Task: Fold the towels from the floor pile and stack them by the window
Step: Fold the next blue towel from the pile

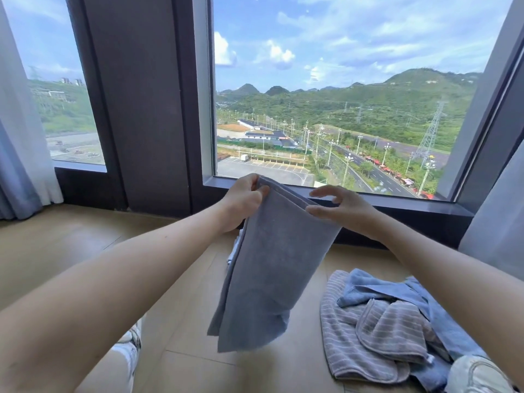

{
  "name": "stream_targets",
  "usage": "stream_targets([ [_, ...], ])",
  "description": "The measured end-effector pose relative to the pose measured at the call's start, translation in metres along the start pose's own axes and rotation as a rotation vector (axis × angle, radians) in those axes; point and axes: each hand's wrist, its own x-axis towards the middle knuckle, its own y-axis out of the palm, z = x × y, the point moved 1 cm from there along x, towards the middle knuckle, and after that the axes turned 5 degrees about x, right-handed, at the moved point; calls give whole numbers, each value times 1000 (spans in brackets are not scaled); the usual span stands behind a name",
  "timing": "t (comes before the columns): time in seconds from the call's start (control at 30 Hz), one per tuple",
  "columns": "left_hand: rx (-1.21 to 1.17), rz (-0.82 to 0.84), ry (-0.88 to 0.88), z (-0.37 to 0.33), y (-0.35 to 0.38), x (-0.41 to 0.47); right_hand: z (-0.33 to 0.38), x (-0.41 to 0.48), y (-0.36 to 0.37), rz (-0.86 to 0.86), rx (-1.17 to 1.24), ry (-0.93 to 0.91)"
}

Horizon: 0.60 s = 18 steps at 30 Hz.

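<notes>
- Fingers and thumb of the left hand [243, 199] pinch the top left corner of the grey-blue towel [272, 273] — it hangs before the window [397, 204].
- Right hand [340, 208] level beside it, fingers spread and loose; thumb touches the right corner.
- Towel pile [382, 330] — near right, on the floor [184, 307].

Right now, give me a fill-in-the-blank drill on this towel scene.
1. The left hand grips a plain towel; the pile's top towel is ___.
2. The pile lies on the wooden ___.
3. It lies on the person's ___ side.
Missing: striped; floor; right.
</notes>
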Motion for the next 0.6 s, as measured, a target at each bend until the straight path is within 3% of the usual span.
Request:
stream_targets([
  [0.1,-4,-14,13,1,0,1,-3,-3,7,121,100,32],
  [0.23,-8,-26,5,2,-2,3,4,-3,11,-54,8,-217],
  [0.33,4,-41,-5,3,-5,3,5,-3,14,-42,-68,-326],
  [0.6,7,-74,10,7,-11,6,-2,-4,15,-28,-221,-309],
])
